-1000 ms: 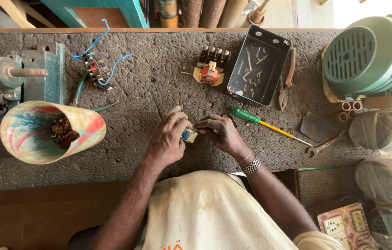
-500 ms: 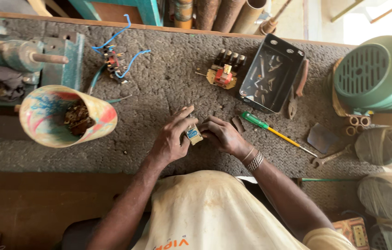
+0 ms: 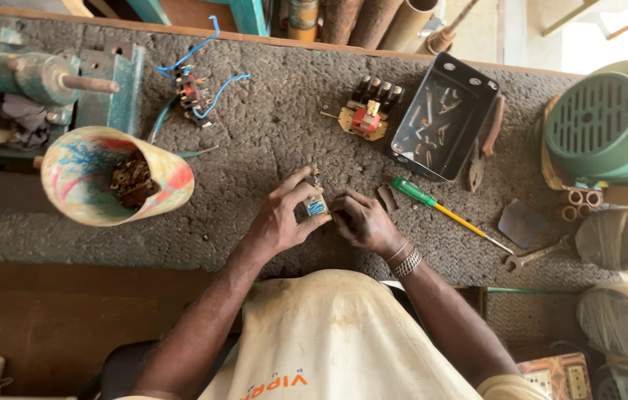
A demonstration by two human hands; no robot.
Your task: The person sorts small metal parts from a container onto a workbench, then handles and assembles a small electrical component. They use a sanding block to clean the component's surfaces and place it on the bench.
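Observation:
My left hand holds a small electrical part with a blue label over the grey carpeted bench. My right hand is curled right beside it, fingertips touching the same part. A small dark metal piece lies just past my right hand. A green-handled screwdriver lies to the right of my hands, pointing right.
A colourful cup of small metal bits lies tilted at left. A black metal tray with screws, pliers, a red and black contactor, a wired switch, a spanner and a green motor surround the hands.
The camera view has shifted, so the bench items sit lower and further right in the frame. Both hands stay together on the small part.

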